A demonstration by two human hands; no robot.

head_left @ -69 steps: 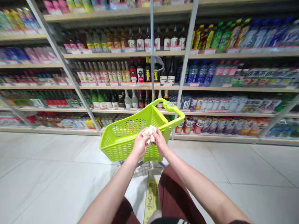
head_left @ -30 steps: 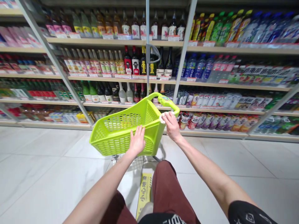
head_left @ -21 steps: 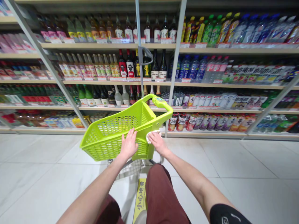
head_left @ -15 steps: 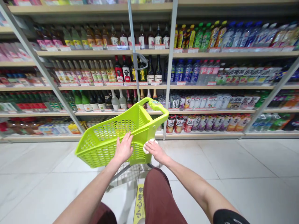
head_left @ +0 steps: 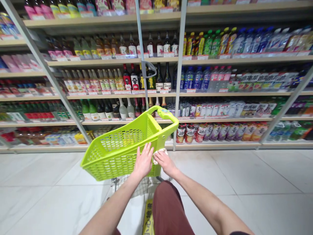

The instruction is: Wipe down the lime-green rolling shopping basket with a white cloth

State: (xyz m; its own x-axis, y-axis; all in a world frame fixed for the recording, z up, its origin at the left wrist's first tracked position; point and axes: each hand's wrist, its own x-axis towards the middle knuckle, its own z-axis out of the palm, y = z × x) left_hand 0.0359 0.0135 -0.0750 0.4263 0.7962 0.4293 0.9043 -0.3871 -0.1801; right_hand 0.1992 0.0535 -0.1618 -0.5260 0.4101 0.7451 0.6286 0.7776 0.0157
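A lime-green plastic shopping cart (head_left: 119,163) with perforated sides stands in front of me, its handle (head_left: 168,115) at the upper right. Fingers stretched, my left hand (head_left: 143,160) lies against the near side of the cart and holds nothing. Close to its right, my right hand (head_left: 165,162) presses a crumpled white cloth (head_left: 163,151) to the same side, near the handle end. Part of the cloth is hidden under the fingers. The basket looks bare inside where I can see into it.
Behind the cart rise shelves (head_left: 220,94) full of bottles, cans and cartons. A grey pole (head_left: 141,49) with a looped hook stands before them. A yellow floor strip (head_left: 148,217) with dark characters runs beside my knee (head_left: 168,205). The floor (head_left: 207,182) is pale tile.
My left hand has slid right along the cart's side, nearer the right hand. The right hand with the cloth has shifted slightly. The view has tilted up a little.
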